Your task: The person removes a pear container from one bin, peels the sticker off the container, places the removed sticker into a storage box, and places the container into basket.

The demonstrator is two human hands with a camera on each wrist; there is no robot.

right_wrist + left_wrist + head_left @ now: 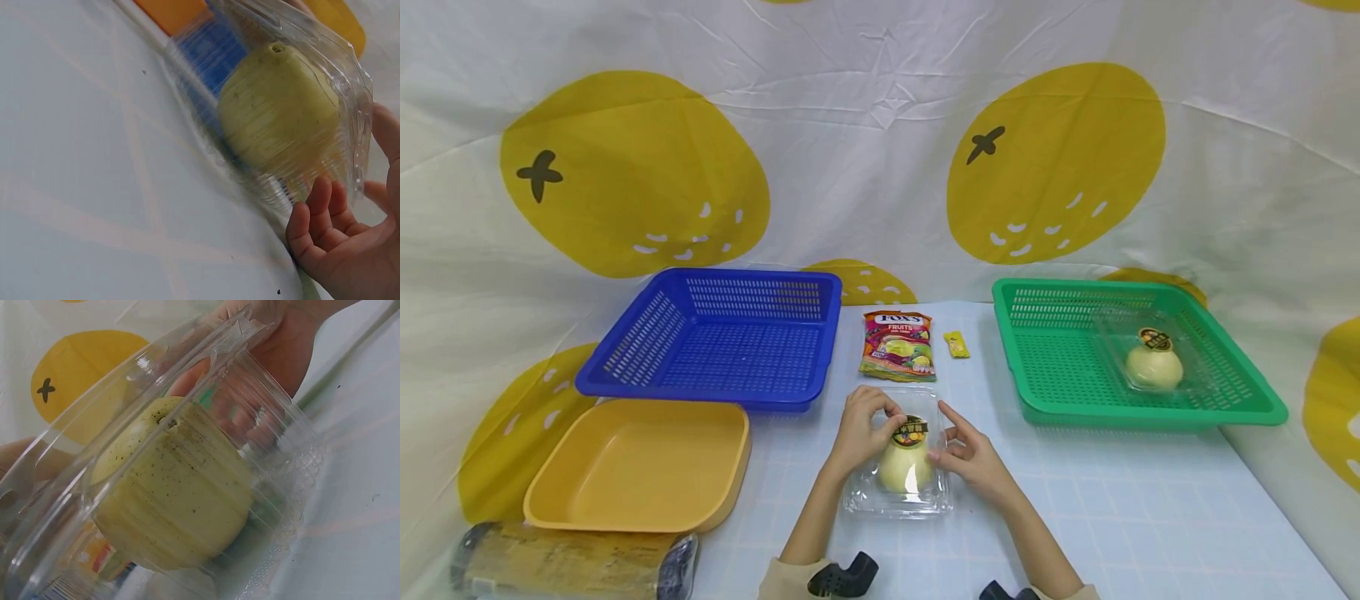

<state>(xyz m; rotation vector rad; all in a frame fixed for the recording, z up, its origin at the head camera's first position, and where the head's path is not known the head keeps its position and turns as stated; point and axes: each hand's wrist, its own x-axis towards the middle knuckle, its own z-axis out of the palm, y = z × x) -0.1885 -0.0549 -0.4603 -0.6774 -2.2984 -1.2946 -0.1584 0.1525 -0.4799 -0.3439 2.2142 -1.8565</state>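
At the far left, a clear-wrapped roll (572,562) with dark ends lies at the near edge, just in front of a shallow yellow tub (632,475). Behind the tub stands a blue slotted basket (745,354), its near edge beside the tub's far rim. Next comes the left hand (861,429), bent over the left side of a clear plastic container (898,508), with thumb and forefinger brought together at the edge of a round black-and-gold label (910,431); whether they pinch it or only press it, I cannot tell. The container is at the middle of the bench (1187,500), between the two hands, with one pale yellow fruit (904,471) inside. Just beyond its far edge lies a bag of Fox's Fruits sweets (898,346), and to the right of that a small yellow wrapped sweet (957,344). The right hand (973,458) is loose, its forefinger extended to the container's right rim, the other fingers slightly bent. Farthest right, a green slotted basket (1052,367) holds a second clear container (1108,333) with a similar fruit (1153,368) and label.
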